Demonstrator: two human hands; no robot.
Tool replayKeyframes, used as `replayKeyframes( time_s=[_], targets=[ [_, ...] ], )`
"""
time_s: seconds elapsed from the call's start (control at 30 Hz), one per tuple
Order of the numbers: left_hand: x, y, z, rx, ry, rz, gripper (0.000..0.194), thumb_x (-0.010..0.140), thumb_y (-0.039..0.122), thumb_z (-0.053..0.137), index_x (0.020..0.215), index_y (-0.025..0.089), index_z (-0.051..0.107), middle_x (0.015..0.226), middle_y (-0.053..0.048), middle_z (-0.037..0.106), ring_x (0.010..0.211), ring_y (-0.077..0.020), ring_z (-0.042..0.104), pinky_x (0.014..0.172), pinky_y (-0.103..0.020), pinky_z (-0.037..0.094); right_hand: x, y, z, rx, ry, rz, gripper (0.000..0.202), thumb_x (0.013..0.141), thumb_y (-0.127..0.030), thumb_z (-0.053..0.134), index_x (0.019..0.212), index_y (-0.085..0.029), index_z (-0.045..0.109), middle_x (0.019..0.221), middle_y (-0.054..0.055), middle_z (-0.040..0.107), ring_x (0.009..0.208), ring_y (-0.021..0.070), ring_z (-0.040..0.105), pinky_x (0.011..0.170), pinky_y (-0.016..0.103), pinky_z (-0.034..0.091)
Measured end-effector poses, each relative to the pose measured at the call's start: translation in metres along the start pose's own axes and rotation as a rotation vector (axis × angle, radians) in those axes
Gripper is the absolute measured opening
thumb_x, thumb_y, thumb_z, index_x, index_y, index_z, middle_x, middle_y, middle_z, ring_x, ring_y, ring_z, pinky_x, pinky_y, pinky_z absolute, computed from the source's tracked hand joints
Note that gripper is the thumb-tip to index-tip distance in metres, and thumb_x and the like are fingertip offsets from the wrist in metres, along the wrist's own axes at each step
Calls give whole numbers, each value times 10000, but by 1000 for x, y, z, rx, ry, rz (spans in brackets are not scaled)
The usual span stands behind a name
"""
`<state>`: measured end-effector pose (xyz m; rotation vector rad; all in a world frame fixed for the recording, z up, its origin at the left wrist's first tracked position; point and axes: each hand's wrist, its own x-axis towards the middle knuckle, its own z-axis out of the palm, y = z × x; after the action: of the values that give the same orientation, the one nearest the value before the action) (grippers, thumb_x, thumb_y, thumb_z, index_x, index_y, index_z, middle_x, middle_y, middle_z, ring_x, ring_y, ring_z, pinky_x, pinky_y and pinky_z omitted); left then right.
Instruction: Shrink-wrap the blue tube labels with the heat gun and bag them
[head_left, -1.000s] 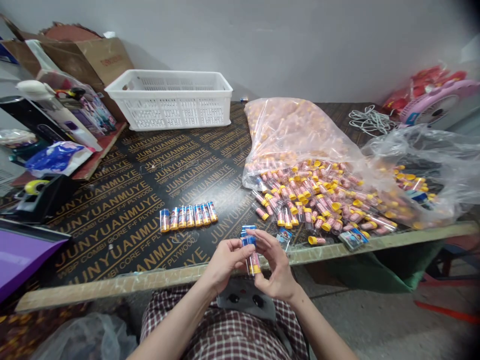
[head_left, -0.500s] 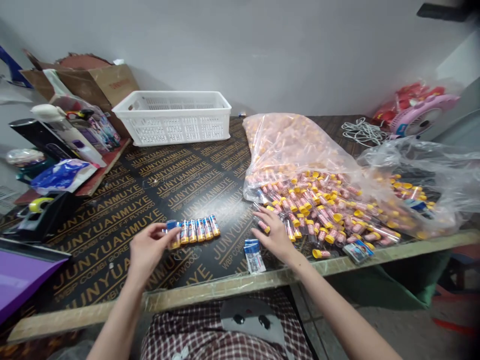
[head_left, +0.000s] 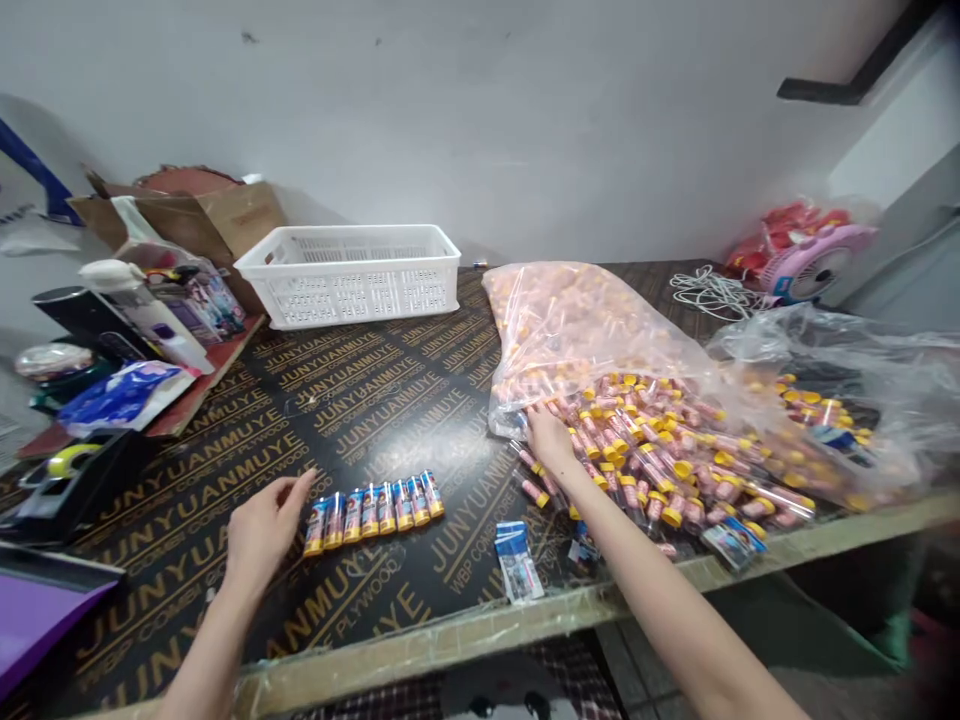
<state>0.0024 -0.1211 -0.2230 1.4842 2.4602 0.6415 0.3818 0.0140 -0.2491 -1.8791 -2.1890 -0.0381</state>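
Note:
My left hand [head_left: 266,522] rests on the table at the left end of a row of small tubes [head_left: 369,510]. Its fingers are loosely apart and nothing shows in them. These tubes have blue printed sleeves and yellow caps at the near end, and lie side by side. My right hand [head_left: 550,440] reaches into the mouth of a clear plastic bag [head_left: 577,310], at the left edge of a heap of pink-filled, yellow-capped tubes [head_left: 645,450]. Its fingertips are hidden among the tubes and plastic. Nearer me lies a small stack of blue-and-white printed sleeves [head_left: 517,565].
A white plastic basket [head_left: 360,290] stands against the wall. At left are a tape dispenser [head_left: 75,490], bottles and a cardboard box [head_left: 240,215]. More sleeves [head_left: 735,542] lie by the front edge. A pink fan [head_left: 817,262] and white cable [head_left: 712,292] sit at back right.
My left hand has let go of a sleeved tube, now at the row's left end, and drawn back left. My right hand has moved from the near tubes to the bag's mouth. The view has tilted up.

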Motion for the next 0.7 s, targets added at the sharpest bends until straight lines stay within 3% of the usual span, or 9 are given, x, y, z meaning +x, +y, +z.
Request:
replayKeyframes(
  time_s=[0.07, 0.17, 0.3, 0.37, 0.53, 0.7],
  targets=[
    [2, 25, 3, -103, -18, 82, 457, 755, 594, 438, 833, 201, 658, 783, -38, 697, 743, -217, 627, 646, -258, 421, -3, 9, 3, 32, 4, -16, 221, 823, -153, 444, 949, -149, 626, 1016, 103, 577, 853, 177, 550, 718, 247, 396],
    [-2, 77, 21, -191, -162, 281, 383, 769, 526, 470, 821, 200, 665, 821, -30, 701, 771, -201, 622, 689, -254, 429, -10, 18, 8, 84, 9, -56, 236, 750, -186, 552, 975, -173, 622, 1030, 83, 569, 845, 176, 549, 712, 241, 389],
    [-19, 151, 57, -29, -362, 525, 292, 802, 394, 480, 820, 186, 684, 837, -70, 704, 788, -207, 628, 709, -272, 426, -15, 21, 15, 153, 69, -14, 147, 791, -162, 495, 835, -160, 635, 873, 87, 606, 793, 185, 556, 687, 255, 364],
    [-26, 182, 77, 93, -416, 601, 254, 807, 335, 491, 796, 181, 693, 830, -98, 701, 806, -219, 631, 722, -288, 423, -16, 23, 18, 207, 107, 32, 209, 842, -184, 436, 753, -161, 624, 782, 76, 620, 732, 173, 561, 656, 249, 353],
    [-19, 240, 131, 109, -442, 578, 211, 800, 275, 516, 870, 171, 686, 910, -117, 695, 898, -221, 626, 764, -286, 428, -12, 35, 23, 358, 197, 124, 247, 864, -198, 406, 735, -167, 613, 738, 54, 652, 679, 151, 573, 618, 230, 335],
    [-9, 281, 175, 55, -372, 503, 424, 772, 445, 548, 1075, 155, 612, 1024, -130, 667, 945, -224, 615, 768, -272, 441, -6, 42, 24, 460, 252, 182, 276, 861, -197, 394, 696, -165, 614, 705, 57, 656, 649, 150, 575, 599, 233, 329]
  ],
)
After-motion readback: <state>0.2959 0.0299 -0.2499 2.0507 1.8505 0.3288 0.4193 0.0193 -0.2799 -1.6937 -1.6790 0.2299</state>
